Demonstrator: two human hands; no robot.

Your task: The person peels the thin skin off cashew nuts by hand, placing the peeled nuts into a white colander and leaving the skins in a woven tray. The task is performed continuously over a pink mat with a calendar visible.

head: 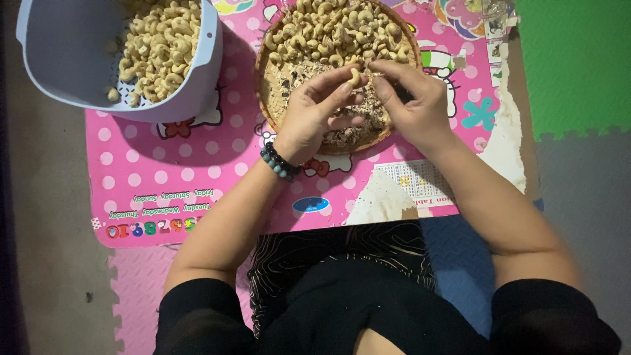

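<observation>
So both hands meet over the round tray (pixel 269 98): left hand (pixel 315 115) pinches a cashew (pixel 355 77), right hand (pixel 411 98) fingertips closed against it. Pale bowl (pixel 197 85) sits just beside the tray's left rim, bare pink mat (pixel 177 171) nearer the body.

We looked down on a small pink table (pixel 197 171) with white polka dots and cartoon prints, its surface peeling at the right edge; on it sat a round woven tray (pixel 264 98) of cashew nuts and brown skins, up at the far side; just to its left stood a pale blue plastic basket (pixel 204 79) holding more cashews; the table itself rested on foam floor mats (pixel 572 66), green, grey and pink.
</observation>
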